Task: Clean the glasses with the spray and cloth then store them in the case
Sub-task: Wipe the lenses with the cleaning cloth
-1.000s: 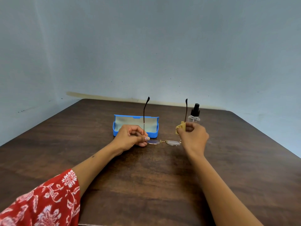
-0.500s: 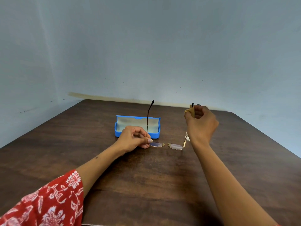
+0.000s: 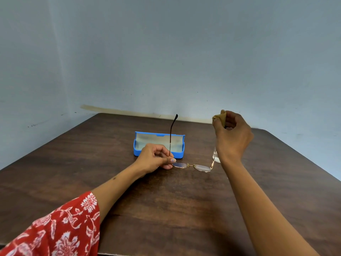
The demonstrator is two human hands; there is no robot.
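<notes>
The left hand point(image 3: 155, 157) pinches the glasses point(image 3: 191, 166) at the hinge beside the left lens, thumb and fingers curled round the frame, and one arm of the glasses rises straight up from between those fingertips, its dark tip well above them. The lenses lie low over the wooden table point(image 3: 166, 209), reaching from the left fingertips toward the right wrist. The right hand point(image 3: 232, 135) is raised above the far end of the frame, its fingers curled round a tan cloth point(image 3: 220, 117) that pokes out above the fingertips; the second arm of the glasses runs up behind this hand, mostly hidden. Just behind the left fingers sits the open blue case point(image 3: 158, 145). A clear spray bottle point(image 3: 215, 157) peeks out below the right palm
</notes>
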